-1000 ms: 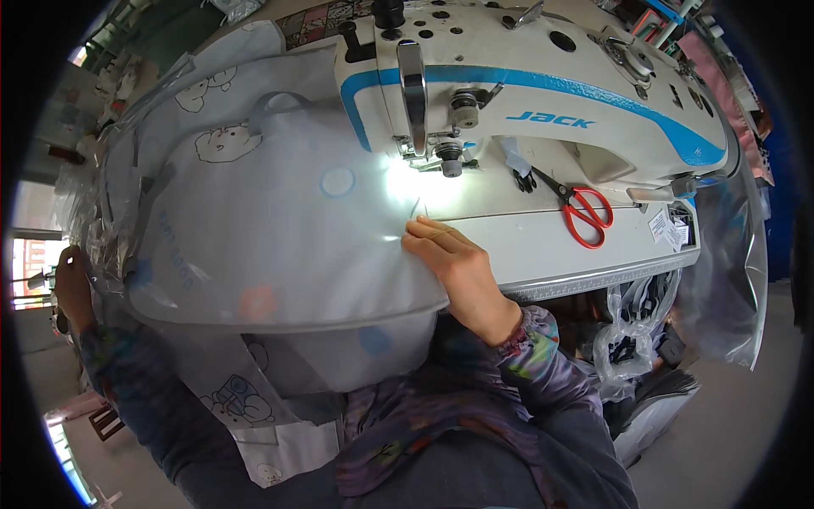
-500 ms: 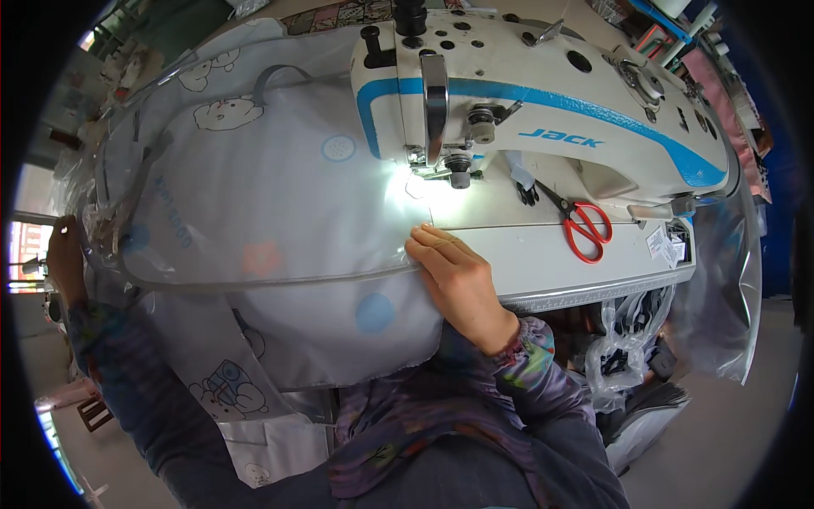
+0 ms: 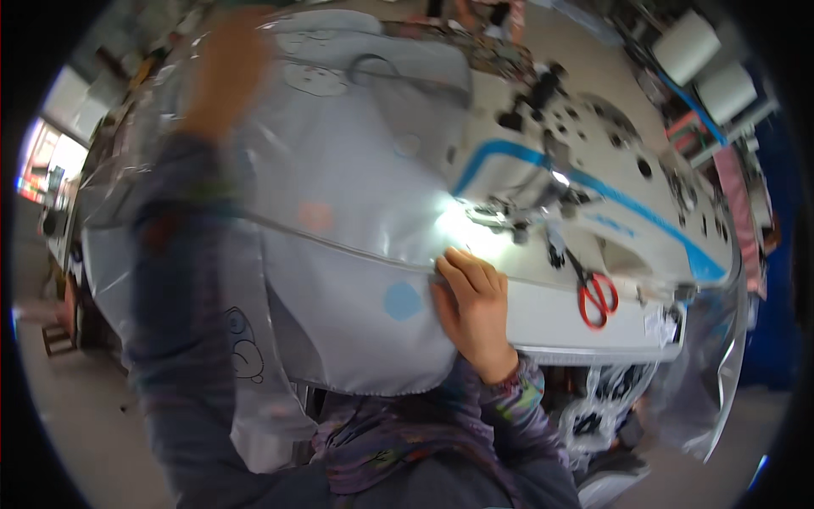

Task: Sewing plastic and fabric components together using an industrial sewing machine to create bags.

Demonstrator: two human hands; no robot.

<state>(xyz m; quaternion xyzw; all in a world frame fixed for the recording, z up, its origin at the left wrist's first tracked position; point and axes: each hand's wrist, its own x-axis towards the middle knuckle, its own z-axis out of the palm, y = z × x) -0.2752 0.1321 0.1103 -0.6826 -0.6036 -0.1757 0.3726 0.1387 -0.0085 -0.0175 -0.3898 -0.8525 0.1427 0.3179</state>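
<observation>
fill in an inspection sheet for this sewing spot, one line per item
surface: white table, right part showing, left side covered by cloth
job's things: grey printed cloth spread left of the white-and-blue sewing machine; bright light at the needle area
clutter: red-handled scissors on the table; clear plastic bag with dark contents below its edge
hands: right hand on the cloth near the light; left hand blurred at upper left, grip unclear
cables: nothing seen
surroundings: large white spools at upper right, pink cloth hanging below

The blurred left hand [image 3: 231, 68] is extended far forward; the right hand [image 3: 479, 310] bends its fingers [image 3: 471, 270] nearer in.
</observation>
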